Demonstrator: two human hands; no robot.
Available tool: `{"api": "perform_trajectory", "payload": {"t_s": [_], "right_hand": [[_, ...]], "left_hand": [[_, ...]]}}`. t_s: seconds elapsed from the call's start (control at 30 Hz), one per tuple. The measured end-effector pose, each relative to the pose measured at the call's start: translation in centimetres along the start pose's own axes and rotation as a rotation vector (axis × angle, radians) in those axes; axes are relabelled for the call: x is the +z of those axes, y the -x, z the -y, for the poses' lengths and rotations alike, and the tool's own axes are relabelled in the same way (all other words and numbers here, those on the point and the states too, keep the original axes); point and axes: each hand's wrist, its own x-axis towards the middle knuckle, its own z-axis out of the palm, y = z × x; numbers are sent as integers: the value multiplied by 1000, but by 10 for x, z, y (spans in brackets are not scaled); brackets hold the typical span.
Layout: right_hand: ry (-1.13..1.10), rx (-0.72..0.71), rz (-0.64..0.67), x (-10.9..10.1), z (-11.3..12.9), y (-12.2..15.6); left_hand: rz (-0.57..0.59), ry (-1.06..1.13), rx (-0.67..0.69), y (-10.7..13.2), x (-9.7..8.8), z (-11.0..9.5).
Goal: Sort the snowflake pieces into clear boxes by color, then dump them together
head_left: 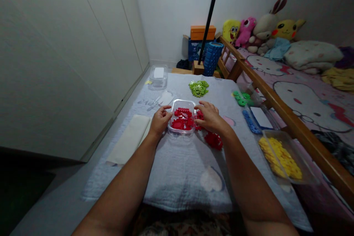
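Note:
A clear plastic container (181, 131) with red plastic pieces (183, 119) inside stands on the cloth in front of me. My left hand (160, 120) grips its left side, fingers curled at the rim. Against the right side is my right hand (209, 115), with its fingertips bent onto the edge. More red pieces (213, 141) lie on the cloth beside the container, some of them partly hidden beneath my right hand and wrist.
Beyond the container lies a pile of light green pieces (198, 88). A clear box (158, 85) sits at the far left, and a folded cream cloth (128, 140) nearer. Along the right edge are containers with green (242, 98), blue (251, 121) and yellow pieces (279, 156), beside a wooden bed rail (287, 112).

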Motion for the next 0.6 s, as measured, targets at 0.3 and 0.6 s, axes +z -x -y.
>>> {"api": "perform_trajectory", "payload": {"t_s": [0.3, 0.6], "right_hand": [[24, 98, 162, 0, -49, 65], [23, 139, 140, 24, -49, 88]], "left_hand": [[13, -14, 28, 0, -1, 2], [8, -16, 22, 0, -1, 1]]}}
